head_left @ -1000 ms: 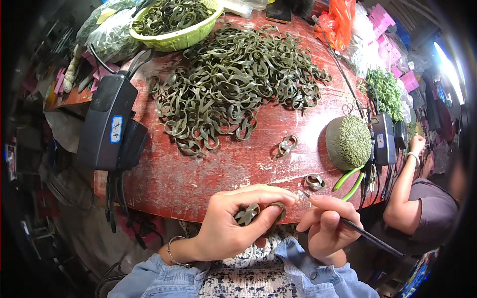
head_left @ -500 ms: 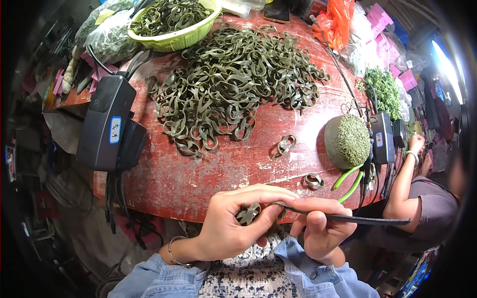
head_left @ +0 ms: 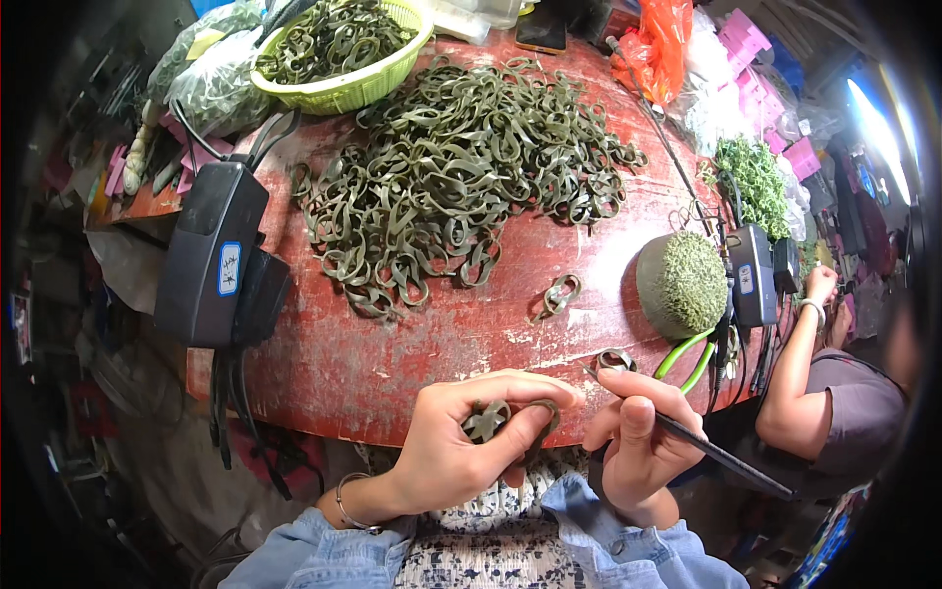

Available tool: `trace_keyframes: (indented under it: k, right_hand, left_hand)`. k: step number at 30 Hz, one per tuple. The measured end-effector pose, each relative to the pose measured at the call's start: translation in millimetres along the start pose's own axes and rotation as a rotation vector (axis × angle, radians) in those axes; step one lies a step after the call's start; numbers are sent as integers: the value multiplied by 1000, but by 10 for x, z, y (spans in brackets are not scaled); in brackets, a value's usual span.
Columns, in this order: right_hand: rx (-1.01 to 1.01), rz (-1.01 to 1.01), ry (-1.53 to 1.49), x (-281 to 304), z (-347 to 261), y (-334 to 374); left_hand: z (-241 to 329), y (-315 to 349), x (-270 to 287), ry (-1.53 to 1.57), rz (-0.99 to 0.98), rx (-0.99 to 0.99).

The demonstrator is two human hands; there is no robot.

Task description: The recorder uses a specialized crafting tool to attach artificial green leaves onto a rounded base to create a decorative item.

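Observation:
Near the table's front edge, my left hand (head_left: pixel 459 432) is closed around several dark green loops of flat strip (head_left: pixel 488 422), one showing between thumb and forefinger. Just right of it, my right hand (head_left: pixel 648 442) grips a long, thin, dark tool (head_left: pixel 731 461) with a pointed tip; its exact kind is unclear. The tip is raised toward the left, apart from the loops. Two loose strip loops lie beyond the hands: a twisted loop (head_left: pixel 561 294) and a rounder loop (head_left: pixel 616 359) close behind the right fingers. A big pile of similar loops (head_left: pixel 461 177) covers the table's middle.
On the red table (head_left: pixel 324 378) stand a yellow-green basket (head_left: pixel 343 93) of loops, a black box (head_left: pixel 211 250) with cables, and a round green foam block (head_left: pixel 692 280). Green-handled pliers (head_left: pixel 699 365) lie beside the foam. Another person's arm (head_left: pixel 790 368) is at the right.
My right hand has drawn the tool's tip away from the strip in my left hand. The tool now slants down to the right. My left hand keeps its grip, almost still.

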State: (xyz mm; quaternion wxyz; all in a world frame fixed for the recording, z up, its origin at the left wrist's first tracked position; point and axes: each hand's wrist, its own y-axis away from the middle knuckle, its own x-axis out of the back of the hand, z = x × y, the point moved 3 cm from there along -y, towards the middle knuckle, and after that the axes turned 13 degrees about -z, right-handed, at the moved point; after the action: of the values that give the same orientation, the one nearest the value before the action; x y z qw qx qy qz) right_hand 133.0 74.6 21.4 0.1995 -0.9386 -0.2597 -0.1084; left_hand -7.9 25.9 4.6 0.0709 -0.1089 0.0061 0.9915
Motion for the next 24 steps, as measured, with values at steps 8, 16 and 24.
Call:
trace_keyframes:
  k: [8, 16, 24]
  right_hand:
    - [2, 10, 451, 55, 436, -376]
    - [-133, -215, 828, -194, 522, -435]
    - [-132, -211, 830, -114, 463, -370]
  left_hand:
    - [-313, -68, 157, 746, 92, 95]
    - [-323, -94, 141, 774, 211, 65]
    - [-351, -112, 154, 818, 222, 60]
